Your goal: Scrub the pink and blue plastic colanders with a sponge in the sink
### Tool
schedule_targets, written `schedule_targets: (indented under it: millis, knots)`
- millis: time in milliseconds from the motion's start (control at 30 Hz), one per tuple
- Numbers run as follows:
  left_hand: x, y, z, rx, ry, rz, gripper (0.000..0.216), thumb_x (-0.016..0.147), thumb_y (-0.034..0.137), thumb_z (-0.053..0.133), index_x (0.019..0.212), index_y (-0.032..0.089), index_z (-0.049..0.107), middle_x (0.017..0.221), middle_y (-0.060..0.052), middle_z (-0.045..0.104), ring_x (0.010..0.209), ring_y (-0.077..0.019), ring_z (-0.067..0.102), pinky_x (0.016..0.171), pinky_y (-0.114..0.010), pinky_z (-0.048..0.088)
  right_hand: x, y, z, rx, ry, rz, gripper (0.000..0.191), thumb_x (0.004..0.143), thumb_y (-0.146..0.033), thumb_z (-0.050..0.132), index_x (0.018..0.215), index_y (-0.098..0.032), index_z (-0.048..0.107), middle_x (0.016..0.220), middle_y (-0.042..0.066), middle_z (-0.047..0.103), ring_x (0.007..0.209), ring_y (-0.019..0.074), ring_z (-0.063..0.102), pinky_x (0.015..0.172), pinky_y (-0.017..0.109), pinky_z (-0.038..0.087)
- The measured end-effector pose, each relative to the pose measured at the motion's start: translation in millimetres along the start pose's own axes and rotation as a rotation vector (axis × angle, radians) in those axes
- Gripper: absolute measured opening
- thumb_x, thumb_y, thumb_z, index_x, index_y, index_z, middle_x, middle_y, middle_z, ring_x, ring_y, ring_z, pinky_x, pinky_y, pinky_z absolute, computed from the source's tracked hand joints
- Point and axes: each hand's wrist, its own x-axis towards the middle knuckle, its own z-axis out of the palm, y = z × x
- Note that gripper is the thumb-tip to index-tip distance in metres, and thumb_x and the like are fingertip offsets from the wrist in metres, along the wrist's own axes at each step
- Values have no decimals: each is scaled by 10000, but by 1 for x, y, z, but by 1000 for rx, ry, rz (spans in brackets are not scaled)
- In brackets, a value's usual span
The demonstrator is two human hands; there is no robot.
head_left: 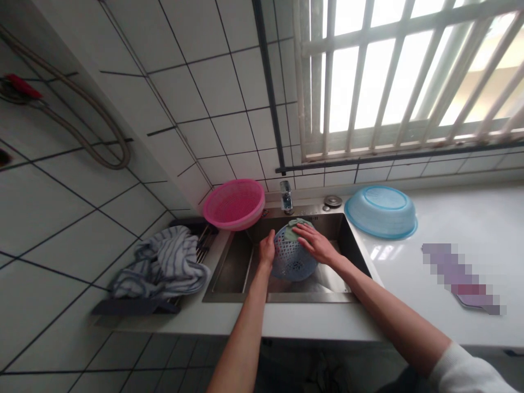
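A light blue plastic colander (293, 259) with a pattern of holes is held tilted inside the steel sink (235, 273). My left hand (267, 250) grips it by the left rim, thumb up. On its upper right side lies a green cloth (295, 231), which my right hand (315, 243) presses against the colander with the fingers laid over it. Part of the cloth is hidden under those fingers. Behind the colander stands the faucet (286, 195) at the sink's back edge.
A pink basket (235, 203) leans at the sink's back left corner. Left of the sink, a striped cloth (166, 262) lies on a dark rack (135, 307). An upturned blue basin (380, 212) and a pixelated object (462, 278) rest on the white counter (458, 218) at right. A drain strainer (333, 201) sits behind the sink.
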Motion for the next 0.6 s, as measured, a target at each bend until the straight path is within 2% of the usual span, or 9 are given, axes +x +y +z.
schedule_targets:
  millis: [100, 200, 300, 400, 500, 600]
  knots:
    - [1, -2, 3, -54, -46, 41, 694, 646, 856, 685, 672, 162, 672, 574, 13, 554, 602, -149, 480, 609, -283, 361, -3, -7, 1, -37, 19, 15, 509, 1083, -472, 438, 1547, -283, 526, 1638, 64, 445, 1565, 317, 331, 1261, 594, 334]
    - [4, -7, 3, -98, -56, 113, 691, 635, 833, 719, 712, 146, 706, 656, -11, 628, 670, -159, 514, 664, -286, 401, -5, -32, 10, -109, -89, -161, 480, 1060, -477, 506, 1505, -312, 577, 1608, 35, 491, 1581, 335, 287, 1289, 624, 240]
    - [7, -12, 2, -108, -29, 128, 703, 659, 838, 698, 738, 140, 728, 700, -34, 668, 694, -169, 538, 686, -291, 422, -4, -42, 13, -119, -174, -277, 473, 1046, -477, 547, 1487, -311, 594, 1573, 35, 536, 1567, 317, 326, 1297, 602, 234]
    - [9, -15, -1, -124, -18, 102, 734, 658, 854, 688, 800, 137, 750, 710, -39, 675, 693, -171, 550, 688, -291, 431, -2, -29, 6, -93, -115, -181, 478, 1073, -452, 492, 1515, -284, 564, 1597, 52, 504, 1557, 289, 353, 1283, 548, 310]
    - [11, -17, -4, -101, 5, 52, 738, 642, 880, 680, 733, 148, 711, 600, 4, 580, 606, -144, 479, 617, -278, 379, -4, -19, 1, -80, -9, -53, 522, 1085, -439, 457, 1567, -241, 498, 1637, 79, 443, 1572, 289, 319, 1269, 532, 348]
    - [12, -16, -5, -87, 9, 57, 747, 632, 892, 673, 718, 150, 695, 611, 2, 583, 623, -148, 481, 631, -285, 377, -7, -31, 9, -93, -80, -182, 521, 1059, -460, 522, 1540, -262, 535, 1619, 57, 475, 1598, 309, 246, 1295, 573, 269]
